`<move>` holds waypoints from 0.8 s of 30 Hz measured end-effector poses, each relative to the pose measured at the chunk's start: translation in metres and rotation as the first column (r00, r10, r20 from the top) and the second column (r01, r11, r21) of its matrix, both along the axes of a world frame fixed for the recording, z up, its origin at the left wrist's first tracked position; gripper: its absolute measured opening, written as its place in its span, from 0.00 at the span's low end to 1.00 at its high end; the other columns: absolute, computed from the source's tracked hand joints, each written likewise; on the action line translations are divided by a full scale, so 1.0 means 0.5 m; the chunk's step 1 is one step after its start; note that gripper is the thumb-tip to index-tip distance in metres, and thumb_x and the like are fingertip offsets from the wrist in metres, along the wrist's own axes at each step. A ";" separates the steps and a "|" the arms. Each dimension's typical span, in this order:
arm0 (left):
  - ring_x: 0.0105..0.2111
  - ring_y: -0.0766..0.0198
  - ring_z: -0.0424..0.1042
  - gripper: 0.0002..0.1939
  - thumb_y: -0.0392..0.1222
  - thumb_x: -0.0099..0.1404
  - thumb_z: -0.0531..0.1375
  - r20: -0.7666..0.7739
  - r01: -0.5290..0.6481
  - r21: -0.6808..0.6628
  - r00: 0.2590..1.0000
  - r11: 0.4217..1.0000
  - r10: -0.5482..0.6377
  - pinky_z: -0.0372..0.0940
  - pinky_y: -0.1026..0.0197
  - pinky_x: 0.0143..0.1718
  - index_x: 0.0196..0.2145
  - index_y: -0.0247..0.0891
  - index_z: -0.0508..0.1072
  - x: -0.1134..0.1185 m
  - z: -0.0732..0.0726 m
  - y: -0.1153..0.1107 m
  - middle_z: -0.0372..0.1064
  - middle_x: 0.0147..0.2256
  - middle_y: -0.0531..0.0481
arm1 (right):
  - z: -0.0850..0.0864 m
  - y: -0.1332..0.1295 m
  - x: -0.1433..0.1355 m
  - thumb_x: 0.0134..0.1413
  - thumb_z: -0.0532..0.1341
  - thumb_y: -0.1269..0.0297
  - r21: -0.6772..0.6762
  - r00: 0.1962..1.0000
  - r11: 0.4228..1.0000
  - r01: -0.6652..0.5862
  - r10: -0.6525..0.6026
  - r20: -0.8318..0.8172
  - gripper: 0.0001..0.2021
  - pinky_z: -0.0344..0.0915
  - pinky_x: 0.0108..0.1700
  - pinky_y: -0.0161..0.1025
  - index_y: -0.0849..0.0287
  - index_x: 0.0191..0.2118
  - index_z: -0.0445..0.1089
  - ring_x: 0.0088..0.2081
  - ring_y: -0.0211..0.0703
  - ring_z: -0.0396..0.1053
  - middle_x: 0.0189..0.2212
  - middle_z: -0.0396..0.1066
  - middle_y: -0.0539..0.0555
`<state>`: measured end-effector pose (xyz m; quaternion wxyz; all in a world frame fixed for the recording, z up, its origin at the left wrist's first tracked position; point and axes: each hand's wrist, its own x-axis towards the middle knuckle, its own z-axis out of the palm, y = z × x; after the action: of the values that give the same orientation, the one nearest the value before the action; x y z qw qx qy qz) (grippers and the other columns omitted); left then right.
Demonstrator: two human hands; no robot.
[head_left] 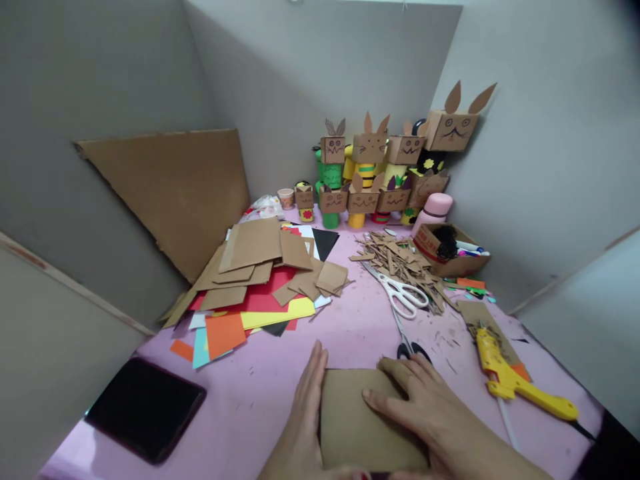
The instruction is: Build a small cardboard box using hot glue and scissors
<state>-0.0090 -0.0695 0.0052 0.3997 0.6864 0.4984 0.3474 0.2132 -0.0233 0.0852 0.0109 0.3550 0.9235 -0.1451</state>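
Note:
A square brown cardboard piece (350, 420) lies low in the middle of the view, between my two hands. My left hand (305, 420) stands along its left edge, fingers straight and close together, thumb at the near edge. My right hand (420, 407) rests over the right side, with the index finger on the top face and the other fingers over the far right corner. Black-handled scissors (406, 343) lie just beyond my right hand, their handles partly hidden by it. White-handled scissors (403, 293) lie farther back.
A dark tablet (145, 407) lies at the left, a yellow glue gun (515, 383) at the right. Cardboard sheets (255, 247) and coloured paper (225, 333) are piled back left. Behind are cardboard scraps (400, 260), a supply box (445, 260), a pink bottle (434, 208) and cardboard animal figures (370, 148).

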 end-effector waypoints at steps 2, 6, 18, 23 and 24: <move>0.65 0.38 0.39 0.58 0.66 0.52 0.62 -0.246 0.110 0.166 0.967 0.980 -0.067 0.42 0.32 0.60 0.66 0.48 0.30 -0.007 -0.005 0.016 0.34 0.68 0.38 | -0.006 0.001 0.004 0.48 0.63 0.46 0.032 1.000 0.999 -0.025 0.025 -0.008 0.29 0.63 0.48 0.67 0.52 0.56 0.67 0.52 0.68 0.67 0.53 0.67 0.72; 0.60 0.37 0.55 0.61 0.57 0.48 0.67 -0.433 0.279 0.231 0.888 0.932 -0.158 0.52 0.34 0.57 0.67 0.43 0.33 -0.008 -0.001 0.037 0.56 0.61 0.32 | -0.028 0.005 0.014 0.48 0.63 0.47 0.171 0.993 0.981 -0.087 0.099 -0.062 0.29 0.66 0.46 0.62 0.53 0.54 0.68 0.48 0.65 0.70 0.50 0.70 0.71; 0.61 0.40 0.54 0.55 0.38 0.55 0.62 -0.476 0.327 0.211 0.857 0.921 -0.196 0.59 0.37 0.54 0.66 0.42 0.27 -0.012 0.001 0.037 0.54 0.61 0.31 | -0.071 0.010 -0.021 0.49 0.58 0.64 0.395 0.985 0.904 -0.160 0.175 -0.001 0.31 0.69 0.42 0.62 0.65 0.60 0.57 0.46 0.62 0.73 0.49 0.73 0.69; 0.63 0.41 0.48 0.52 0.41 0.60 0.61 -0.340 0.242 0.203 0.926 0.949 -0.163 0.55 0.36 0.56 0.66 0.46 0.26 -0.014 -0.011 0.033 0.43 0.65 0.33 | -0.085 0.009 -0.020 0.50 0.60 0.60 0.437 0.987 0.888 -0.142 0.162 -0.008 0.30 0.70 0.42 0.58 0.64 0.59 0.57 0.45 0.60 0.74 0.47 0.74 0.67; 0.64 0.41 0.45 0.52 0.42 0.60 0.61 -0.283 0.197 0.201 0.949 0.960 -0.136 0.54 0.35 0.57 0.66 0.46 0.26 -0.018 -0.020 0.032 0.39 0.67 0.34 | -0.088 0.009 -0.019 0.50 0.60 0.59 0.445 0.987 0.885 -0.139 0.162 -0.016 0.30 0.70 0.41 0.57 0.64 0.59 0.58 0.44 0.60 0.74 0.47 0.74 0.67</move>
<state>-0.0179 -0.0535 -0.0048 0.2761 0.8077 0.4448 0.2711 0.2036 -0.0186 0.0412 -0.0829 0.2716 0.9569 0.0605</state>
